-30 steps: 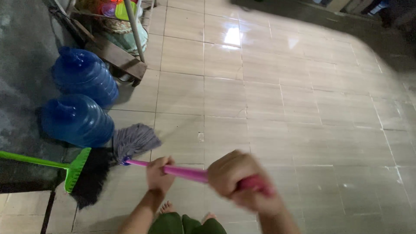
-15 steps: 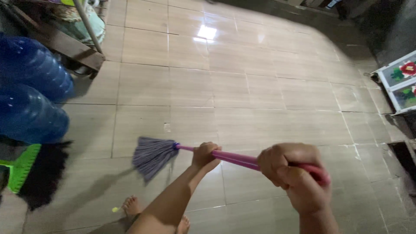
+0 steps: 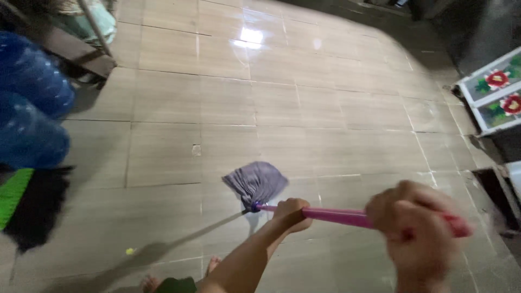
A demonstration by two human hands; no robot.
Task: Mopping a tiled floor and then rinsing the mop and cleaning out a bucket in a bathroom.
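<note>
The grey string mop head [image 3: 256, 183] has swung across the floor since a moment ago: half a second back it lay out to the left, close to the broom, and now it sits nearer the middle of the tiles, bunched up and pointing away from the person. The pink plastic mop handle [image 3: 336, 216] runs from it toward the lower right, nearly level. The left hand [image 3: 290, 213] has its fingers wrapped right round the handle just behind the mop head, thumb side up, with the bare forearm reaching up from the bottom edge. The right hand [image 3: 415, 230] is a closed fist on the handle's far end, blurred with motion, so the single fingers cannot be made out, though the grip is plainly shut on the pole. It has lifted a little compared with before.

The glossy beige tiled floor [image 3: 304, 97] shines, with a bright glare patch near the top. Along the left edge stand two blue plastic water jugs [image 3: 30, 108], and below them lies the green broom with black bristles [image 3: 24, 203], well apart from the mop now. A dark wooden stand [image 3: 70, 51] sits at the upper left. At the right edge is a white cabinet with red flower panels [image 3: 491, 89]. A bare foot [image 3: 213, 264] shows by the bottom edge.
</note>
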